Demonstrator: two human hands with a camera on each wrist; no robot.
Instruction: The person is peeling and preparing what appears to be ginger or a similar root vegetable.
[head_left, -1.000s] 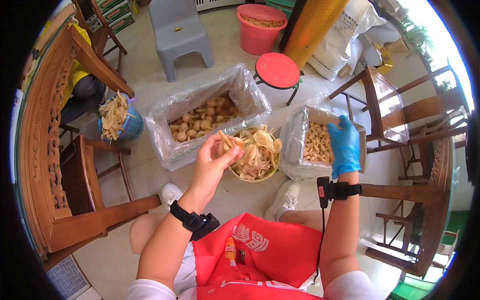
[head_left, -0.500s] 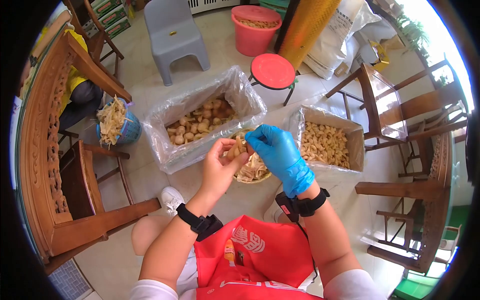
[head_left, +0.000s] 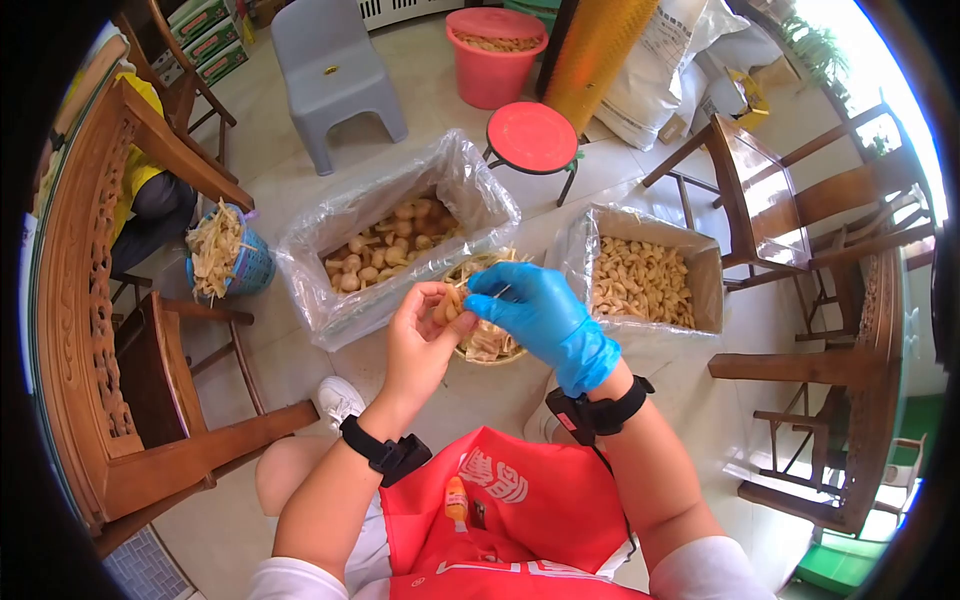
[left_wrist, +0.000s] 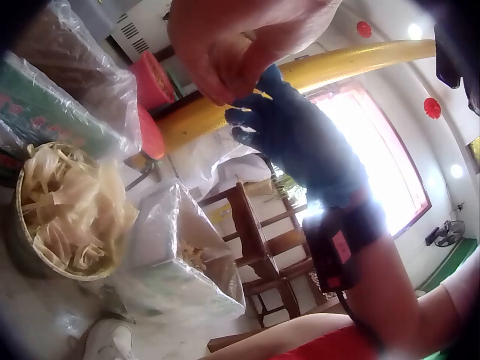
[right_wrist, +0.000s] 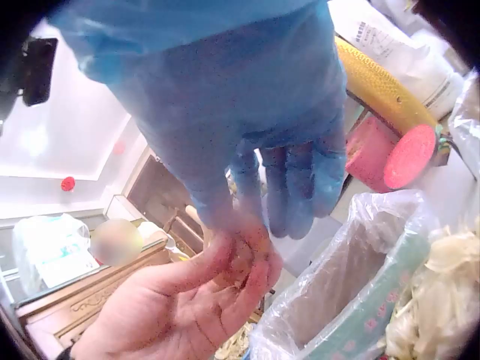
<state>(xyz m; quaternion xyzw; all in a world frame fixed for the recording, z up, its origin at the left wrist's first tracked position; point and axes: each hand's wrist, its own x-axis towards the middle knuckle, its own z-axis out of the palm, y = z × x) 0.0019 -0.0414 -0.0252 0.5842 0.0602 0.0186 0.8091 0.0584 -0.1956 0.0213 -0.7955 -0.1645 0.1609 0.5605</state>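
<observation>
L hand [head_left: 416,337] pinches the pale veg. piece [head_left: 453,301] near the peel basket [left_wrist: 30,253]; R hand [head_left: 548,318] meets it, pinch I cannot tell. Prob. light, firm, maybe slippery; hold approx. mid-body, gently.

No text can be read with certainty. The red apron [head_left: 545,505] carries two stylised white characters, too small to make out, and larger white lettering along its lower part, cut short by folds. The white sack [right_wrist: 375,41] bears rows of dark characters, blurred in the right wrist view. On the crate's green side [right_wrist: 381,300] stand pinkish-red marks resembling characters, also illegible. The stacked green boxes [head_left: 215,45] show white print too fine to decipher. The right wrist's black device [left_wrist: 322,259] has a red label with unreadable marks.
</observation>
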